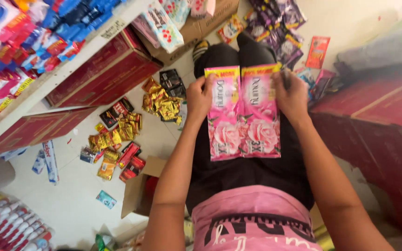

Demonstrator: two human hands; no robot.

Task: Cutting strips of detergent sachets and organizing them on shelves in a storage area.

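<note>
Gold sachets (161, 103) litter the floor (red ones (131, 160) nearby), beside an open cardboard box (138, 190).

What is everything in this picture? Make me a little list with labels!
Left hand: grips the left edge of the pink sachets
Right hand: grips their right edge
Pink sachets: two joined packets with rose pictures, lying flat on the person's lap
Floor: scattered gold sachets and red sachets, open cardboard box
Shelf: stacked colourful packets
</note>
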